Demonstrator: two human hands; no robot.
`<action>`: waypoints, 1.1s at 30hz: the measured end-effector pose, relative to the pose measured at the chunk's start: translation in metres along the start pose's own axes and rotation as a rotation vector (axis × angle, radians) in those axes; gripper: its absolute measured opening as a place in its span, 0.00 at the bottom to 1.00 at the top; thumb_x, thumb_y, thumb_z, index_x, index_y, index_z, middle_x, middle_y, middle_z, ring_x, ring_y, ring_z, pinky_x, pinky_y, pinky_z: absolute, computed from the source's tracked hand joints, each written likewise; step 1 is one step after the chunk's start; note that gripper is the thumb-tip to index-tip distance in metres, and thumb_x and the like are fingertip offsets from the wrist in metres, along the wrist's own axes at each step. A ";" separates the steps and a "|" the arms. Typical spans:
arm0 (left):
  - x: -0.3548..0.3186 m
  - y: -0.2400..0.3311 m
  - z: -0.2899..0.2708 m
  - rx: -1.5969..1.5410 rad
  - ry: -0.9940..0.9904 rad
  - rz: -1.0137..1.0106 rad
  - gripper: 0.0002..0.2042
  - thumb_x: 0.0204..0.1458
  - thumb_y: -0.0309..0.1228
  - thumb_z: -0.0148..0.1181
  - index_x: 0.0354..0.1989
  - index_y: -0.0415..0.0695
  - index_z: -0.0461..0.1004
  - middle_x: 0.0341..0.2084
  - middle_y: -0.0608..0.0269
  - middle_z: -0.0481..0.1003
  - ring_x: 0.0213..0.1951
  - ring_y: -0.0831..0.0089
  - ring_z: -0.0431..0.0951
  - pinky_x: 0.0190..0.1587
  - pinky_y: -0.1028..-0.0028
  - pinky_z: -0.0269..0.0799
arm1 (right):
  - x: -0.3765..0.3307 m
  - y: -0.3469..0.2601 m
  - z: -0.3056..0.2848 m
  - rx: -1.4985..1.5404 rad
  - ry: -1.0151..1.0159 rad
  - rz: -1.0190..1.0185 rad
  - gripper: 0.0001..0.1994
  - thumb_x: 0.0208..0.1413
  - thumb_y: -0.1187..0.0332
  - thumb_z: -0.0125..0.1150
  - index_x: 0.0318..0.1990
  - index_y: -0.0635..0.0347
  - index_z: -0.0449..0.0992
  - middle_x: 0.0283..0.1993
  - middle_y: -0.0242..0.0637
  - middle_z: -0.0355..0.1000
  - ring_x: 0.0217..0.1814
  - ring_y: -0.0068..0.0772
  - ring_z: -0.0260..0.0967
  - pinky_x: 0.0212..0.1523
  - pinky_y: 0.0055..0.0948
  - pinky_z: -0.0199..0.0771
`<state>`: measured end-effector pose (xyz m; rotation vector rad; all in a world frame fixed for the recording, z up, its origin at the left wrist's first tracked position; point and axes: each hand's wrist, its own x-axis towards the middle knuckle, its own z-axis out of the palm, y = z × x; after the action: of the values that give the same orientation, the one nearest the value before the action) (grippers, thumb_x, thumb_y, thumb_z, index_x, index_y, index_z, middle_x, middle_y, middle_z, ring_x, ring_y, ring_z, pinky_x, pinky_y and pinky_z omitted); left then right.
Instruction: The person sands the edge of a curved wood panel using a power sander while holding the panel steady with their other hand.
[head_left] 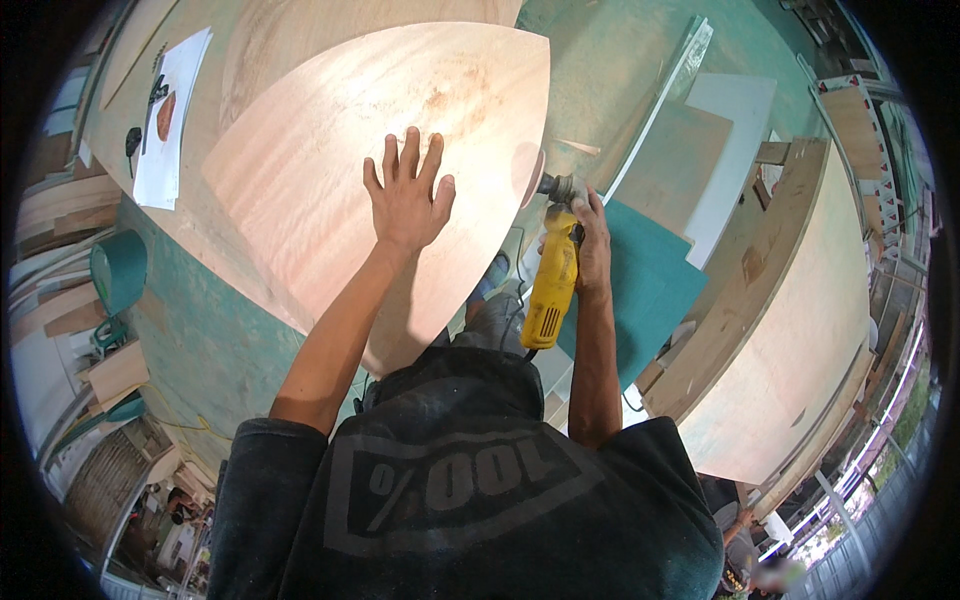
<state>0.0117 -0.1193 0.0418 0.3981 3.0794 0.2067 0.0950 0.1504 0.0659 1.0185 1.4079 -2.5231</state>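
A pale wooden panel (330, 130) with a curved edge and a pointed corner lies in front of me. My left hand (407, 195) rests flat on its face, fingers spread. At the panel's right edge my right hand (592, 235) grips a yellow angle grinder (550, 285) near its head, body hanging down toward me. The grinder's round disc (533, 180) stands at the panel's edge, seen nearly edge-on; whether it touches the wood or spins I cannot tell. Some fingers of the right hand are hidden behind the tool.
A larger wooden sheet (150, 110) lies under the panel, with a printed paper (172, 120) on it at the left. To the right stand a green board (645, 290), a white board (735, 130) and a big wooden panel (800, 350). A power cord trails below the grinder.
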 end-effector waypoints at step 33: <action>0.000 0.001 -0.004 0.018 -0.019 -0.008 0.32 0.70 0.51 0.43 0.82 0.57 0.56 0.82 0.53 0.50 0.82 0.48 0.43 0.77 0.37 0.32 | 0.041 -0.033 0.006 -0.050 -0.084 0.009 0.33 0.66 0.61 0.65 0.76 0.58 0.61 0.37 0.43 0.79 0.28 0.32 0.80 0.26 0.31 0.84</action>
<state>0.0119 -0.1186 0.0458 0.3863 3.0654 0.1733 0.0474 0.1744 0.0685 0.8973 1.4327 -2.4793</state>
